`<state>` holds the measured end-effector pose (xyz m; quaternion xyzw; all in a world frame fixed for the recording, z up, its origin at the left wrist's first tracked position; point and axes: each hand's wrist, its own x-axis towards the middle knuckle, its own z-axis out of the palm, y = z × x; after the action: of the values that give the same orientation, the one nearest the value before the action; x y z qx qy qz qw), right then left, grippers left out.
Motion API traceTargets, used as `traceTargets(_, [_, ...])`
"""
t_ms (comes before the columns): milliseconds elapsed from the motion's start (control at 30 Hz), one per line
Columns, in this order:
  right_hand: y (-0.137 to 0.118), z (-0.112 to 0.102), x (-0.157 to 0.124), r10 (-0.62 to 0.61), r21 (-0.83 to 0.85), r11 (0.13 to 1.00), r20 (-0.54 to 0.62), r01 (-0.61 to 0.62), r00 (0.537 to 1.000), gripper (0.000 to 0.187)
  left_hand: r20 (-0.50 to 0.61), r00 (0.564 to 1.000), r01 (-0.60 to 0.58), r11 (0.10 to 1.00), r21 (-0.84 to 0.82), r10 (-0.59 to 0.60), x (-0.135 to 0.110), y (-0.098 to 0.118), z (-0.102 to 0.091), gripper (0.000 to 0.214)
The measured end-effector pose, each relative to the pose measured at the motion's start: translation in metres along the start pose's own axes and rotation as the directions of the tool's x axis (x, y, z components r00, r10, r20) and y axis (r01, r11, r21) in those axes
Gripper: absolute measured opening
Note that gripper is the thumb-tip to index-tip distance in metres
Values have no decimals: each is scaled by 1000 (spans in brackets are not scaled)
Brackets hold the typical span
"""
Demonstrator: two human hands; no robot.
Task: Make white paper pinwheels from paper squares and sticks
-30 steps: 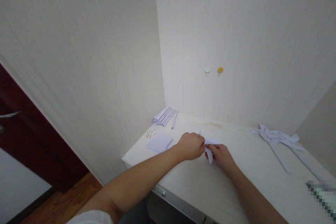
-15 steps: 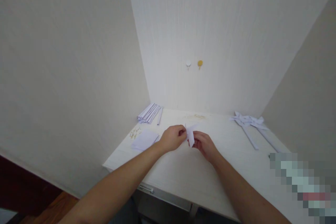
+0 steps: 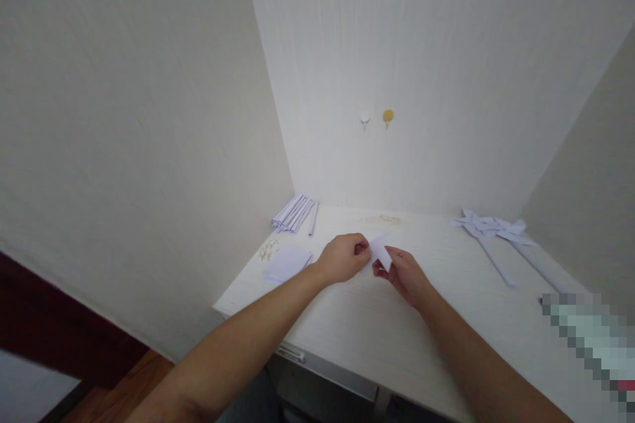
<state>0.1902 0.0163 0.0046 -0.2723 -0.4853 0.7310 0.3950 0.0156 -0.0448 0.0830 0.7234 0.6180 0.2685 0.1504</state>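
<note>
Between my hands, above the middle of the white table, is a white paper pinwheel [image 3: 381, 253] with folded, pointed blades. My left hand [image 3: 344, 256] pinches its left side, fingers curled in. On the other side, my right hand [image 3: 404, 273] grips a blade between thumb and fingers; some fingertips lie behind the paper. A stack of white paper sheets [image 3: 286, 263] lies left of my left hand. Beside it is a small heap of tiny pale and gold-coloured pieces [image 3: 268, 250], too small to name.
Rolled paper sticks [image 3: 292, 214] lie bundled at the back left, one apart. Two paper pinwheels on sticks [image 3: 479, 230] rest at the back right. A blurred-out object [image 3: 585, 337] occupies the right edge. Two hooks [image 3: 387, 116] are on the back wall.
The view has shifted slightly, so everything sits further right. The pinwheel has turned a little between my hands, with its blades now spread more toward me. Both hands keep hold of it.
</note>
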Motion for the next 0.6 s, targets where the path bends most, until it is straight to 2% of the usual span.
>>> traceTargets(133, [-1, -2, 1, -8, 72, 997, -4, 8, 1000, 25, 10, 998, 56, 993, 105, -57, 2, -12, -7, 21])
traceTargets(233, [4, -1, 5, 19, 97, 995, -25, -16, 1000, 27, 8, 988, 149, 965, 214, -154, 11, -38, -21, 25])
traceTargets(267, [6, 0, 6, 33, 98, 995, -32, -30, 999, 27, 10, 981, 187, 949, 254, -196, 15, -50, -27, 33])
traceTargets(433, [15, 2, 12, 73, 106, 992, -47, -68, 996, 25, -82, 913, 391, 798, 459, -400, 39, -111, -56, 38])
traceTargets(600, [19, -4, 16, 69, 119, 991, -37, -64, 997, 24, -211, 901, 422, 649, 633, -380, 53, -149, -74, 40])
